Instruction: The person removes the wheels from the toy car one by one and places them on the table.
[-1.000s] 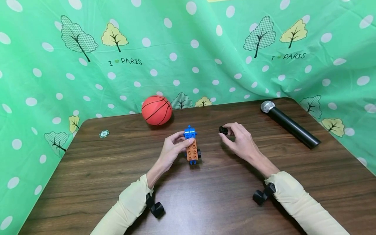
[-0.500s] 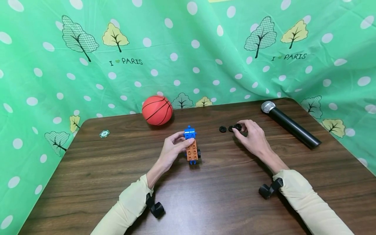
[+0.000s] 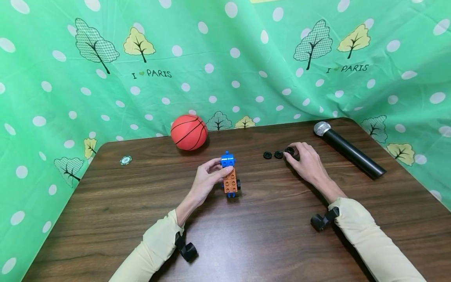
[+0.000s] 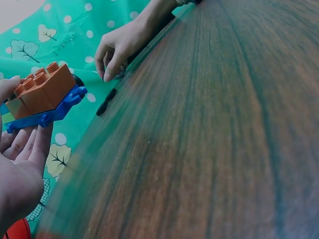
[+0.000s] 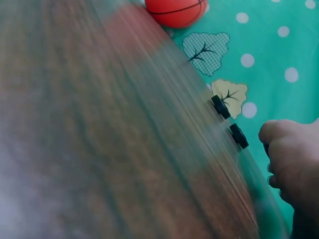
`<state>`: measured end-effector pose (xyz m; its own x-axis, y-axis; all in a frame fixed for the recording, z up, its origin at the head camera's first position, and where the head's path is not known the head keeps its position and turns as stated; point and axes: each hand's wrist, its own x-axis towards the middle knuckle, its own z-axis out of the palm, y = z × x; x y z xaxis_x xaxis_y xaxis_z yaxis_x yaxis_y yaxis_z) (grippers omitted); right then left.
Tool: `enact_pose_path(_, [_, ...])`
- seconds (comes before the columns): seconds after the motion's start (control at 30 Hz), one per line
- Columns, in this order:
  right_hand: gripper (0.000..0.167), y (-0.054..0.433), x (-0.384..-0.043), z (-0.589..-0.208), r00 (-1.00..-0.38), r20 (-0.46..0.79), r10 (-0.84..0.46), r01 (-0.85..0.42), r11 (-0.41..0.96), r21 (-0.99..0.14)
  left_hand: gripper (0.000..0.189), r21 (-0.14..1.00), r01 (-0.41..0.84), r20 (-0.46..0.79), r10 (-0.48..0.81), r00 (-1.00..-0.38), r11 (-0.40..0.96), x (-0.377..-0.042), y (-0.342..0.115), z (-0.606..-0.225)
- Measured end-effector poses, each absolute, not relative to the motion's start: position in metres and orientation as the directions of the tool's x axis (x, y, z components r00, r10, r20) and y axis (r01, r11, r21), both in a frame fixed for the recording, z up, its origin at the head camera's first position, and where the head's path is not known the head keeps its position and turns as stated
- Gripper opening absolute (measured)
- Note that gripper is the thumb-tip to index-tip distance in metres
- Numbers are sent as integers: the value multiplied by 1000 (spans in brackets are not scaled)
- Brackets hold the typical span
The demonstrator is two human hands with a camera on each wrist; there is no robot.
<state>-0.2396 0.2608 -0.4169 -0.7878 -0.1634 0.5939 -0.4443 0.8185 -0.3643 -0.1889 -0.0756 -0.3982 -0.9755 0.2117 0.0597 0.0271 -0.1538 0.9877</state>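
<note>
My left hand (image 3: 207, 178) grips a toy block car (image 3: 230, 183), thumb on top and fingers beneath. The car has orange studded blocks on a blue base (image 4: 50, 117), with a blue block at its far end and a black wheel (image 3: 239, 184) on its right side. To the right, my right hand (image 3: 305, 162) pinches another black toy wheel (image 3: 289, 151) between thumb and fingers, low over the table. Just left of those fingertips, two loose wheels lie flat in a row, the nearer wheel (image 3: 278, 155) and the farther wheel (image 3: 267, 155); both show in the right wrist view.
A red ball with black basketball lines (image 3: 189, 132) sits at the table's back edge. A black microphone (image 3: 349, 149) lies at the right, a chip marked 20 (image 3: 125, 160) at the left. Behind the brown table (image 3: 243, 239) hangs a green dotted curtain (image 3: 211, 51).
The right hand has moved right from the wheels' first spot, where it held them bunched together. Two wheels now lie separately on the table. The left hand and car have stayed put.
</note>
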Motion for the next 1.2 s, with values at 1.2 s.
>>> enact_pose_path(1.2, [39,266,-239,-412,-921,375,-105,-267,870,-414,44,988,31,62,213,-975,-148,-188,-75,-398])
